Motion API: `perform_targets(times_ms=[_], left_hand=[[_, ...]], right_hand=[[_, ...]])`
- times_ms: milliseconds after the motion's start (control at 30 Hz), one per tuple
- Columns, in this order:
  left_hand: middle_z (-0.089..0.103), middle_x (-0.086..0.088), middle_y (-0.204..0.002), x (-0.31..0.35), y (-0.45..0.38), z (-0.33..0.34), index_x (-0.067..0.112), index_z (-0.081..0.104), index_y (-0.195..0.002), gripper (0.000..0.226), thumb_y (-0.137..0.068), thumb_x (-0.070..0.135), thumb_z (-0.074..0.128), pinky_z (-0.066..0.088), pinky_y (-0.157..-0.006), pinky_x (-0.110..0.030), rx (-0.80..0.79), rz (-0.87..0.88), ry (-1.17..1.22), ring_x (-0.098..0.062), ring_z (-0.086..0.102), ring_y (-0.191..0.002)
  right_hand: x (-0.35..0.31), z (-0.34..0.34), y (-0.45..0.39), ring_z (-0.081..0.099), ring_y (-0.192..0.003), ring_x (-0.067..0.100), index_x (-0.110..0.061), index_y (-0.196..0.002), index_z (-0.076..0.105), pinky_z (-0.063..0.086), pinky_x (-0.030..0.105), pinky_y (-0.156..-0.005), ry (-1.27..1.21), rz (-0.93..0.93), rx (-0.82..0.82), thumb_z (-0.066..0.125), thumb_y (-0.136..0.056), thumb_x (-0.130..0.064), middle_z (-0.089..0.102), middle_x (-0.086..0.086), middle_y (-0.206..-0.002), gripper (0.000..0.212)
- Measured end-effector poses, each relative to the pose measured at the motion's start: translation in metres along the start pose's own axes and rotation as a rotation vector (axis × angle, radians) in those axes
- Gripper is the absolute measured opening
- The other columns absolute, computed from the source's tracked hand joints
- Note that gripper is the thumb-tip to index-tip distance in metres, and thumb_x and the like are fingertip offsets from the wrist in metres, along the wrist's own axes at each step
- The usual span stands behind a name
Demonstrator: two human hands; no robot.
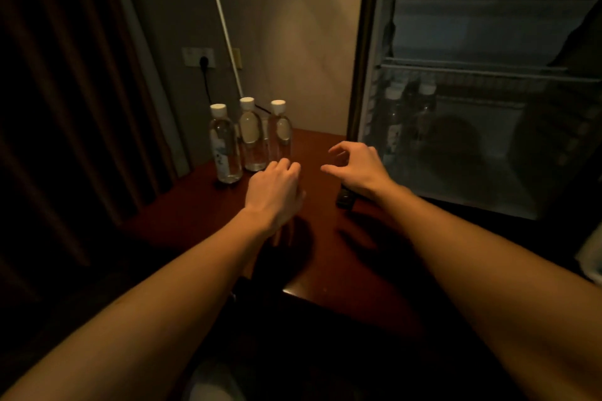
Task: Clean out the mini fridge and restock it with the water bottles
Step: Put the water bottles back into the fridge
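Note:
Three clear water bottles with white caps stand upright in a row on the dark red wooden table (195,215): the left bottle (224,143), the middle bottle (250,135) and the right bottle (280,130). My left hand (275,190) hovers just in front of the right bottle, fingers curled down, holding nothing. My right hand (356,168) is open beside it, thumb and fingers spread, empty. The mini fridge (488,107) stands open at the right. Two more bottles (408,120) stand inside, under its wire shelf (472,70).
A small dark object (346,198) lies on the table under my right wrist. A wall socket with a black plug (199,58) and a white rod (228,39) are behind the bottles. Dark curtains (65,91) hang at the left.

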State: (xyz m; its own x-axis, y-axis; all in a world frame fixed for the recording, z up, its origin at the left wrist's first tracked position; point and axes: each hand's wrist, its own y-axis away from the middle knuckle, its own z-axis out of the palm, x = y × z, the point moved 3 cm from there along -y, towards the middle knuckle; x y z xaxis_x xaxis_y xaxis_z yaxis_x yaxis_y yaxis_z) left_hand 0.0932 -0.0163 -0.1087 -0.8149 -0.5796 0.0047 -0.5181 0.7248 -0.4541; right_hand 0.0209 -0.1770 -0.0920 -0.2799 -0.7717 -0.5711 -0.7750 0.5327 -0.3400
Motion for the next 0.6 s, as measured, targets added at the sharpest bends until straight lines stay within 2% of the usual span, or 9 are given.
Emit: perform_targets(times_ms=[200,333,467,533,600], left_hand=[[0.057,-0.001,-0.113,-0.073,0.003,0.012,0.020,0.056,-0.113,0.030,-0.091,0.041,0.052,0.052,-0.075,-0.037,0.045,-0.197,0.092,-0.023,0.058,-0.105],[0.057,-0.002,-0.113,-0.124,-0.006,0.019,0.020,0.056,-0.112,0.034,-0.087,0.043,0.058,0.052,-0.076,-0.039,0.082,-0.363,0.166,-0.026,0.059,-0.105],[0.049,-0.005,-0.127,-0.155,-0.023,0.027,0.021,0.043,-0.131,0.061,-0.081,0.043,0.069,0.049,-0.085,-0.042,0.139,-0.503,0.303,-0.029,0.054,-0.116],[0.041,-0.008,-0.140,-0.167,-0.035,0.035,0.018,0.030,-0.144,0.082,-0.079,0.045,0.072,0.046,-0.094,-0.045,0.120,-0.566,0.372,-0.031,0.048,-0.125],[0.037,-0.009,-0.146,-0.177,-0.050,0.046,0.020,0.023,-0.150,0.095,-0.076,0.043,0.077,0.041,-0.103,-0.044,0.098,-0.577,0.505,-0.030,0.043,-0.132]], right_hand=[[-0.032,0.045,-0.032,0.059,-0.113,0.021,-0.022,-0.129,0.055,0.049,0.038,-0.097,0.020,-0.014,-0.038,0.078,-0.074,-0.043,0.065,0.004,-0.121,0.064],[-0.047,0.066,-0.060,0.051,-0.124,0.025,-0.018,-0.139,0.043,0.044,0.038,-0.101,-0.034,0.003,0.014,0.081,-0.072,-0.039,0.056,0.008,-0.134,0.080],[-0.059,0.085,-0.091,0.039,-0.134,0.030,-0.017,-0.146,0.028,0.036,0.041,-0.107,-0.133,0.061,0.063,0.083,-0.070,-0.041,0.044,0.012,-0.144,0.097],[-0.062,0.095,-0.106,0.039,-0.134,0.030,-0.017,-0.145,0.027,0.036,0.042,-0.107,-0.159,0.085,0.062,0.084,-0.068,-0.041,0.044,0.012,-0.144,0.098],[-0.061,0.105,-0.118,0.043,-0.131,0.030,-0.018,-0.141,0.032,0.039,0.041,-0.105,-0.170,0.096,0.066,0.085,-0.068,-0.038,0.049,0.011,-0.139,0.093]])
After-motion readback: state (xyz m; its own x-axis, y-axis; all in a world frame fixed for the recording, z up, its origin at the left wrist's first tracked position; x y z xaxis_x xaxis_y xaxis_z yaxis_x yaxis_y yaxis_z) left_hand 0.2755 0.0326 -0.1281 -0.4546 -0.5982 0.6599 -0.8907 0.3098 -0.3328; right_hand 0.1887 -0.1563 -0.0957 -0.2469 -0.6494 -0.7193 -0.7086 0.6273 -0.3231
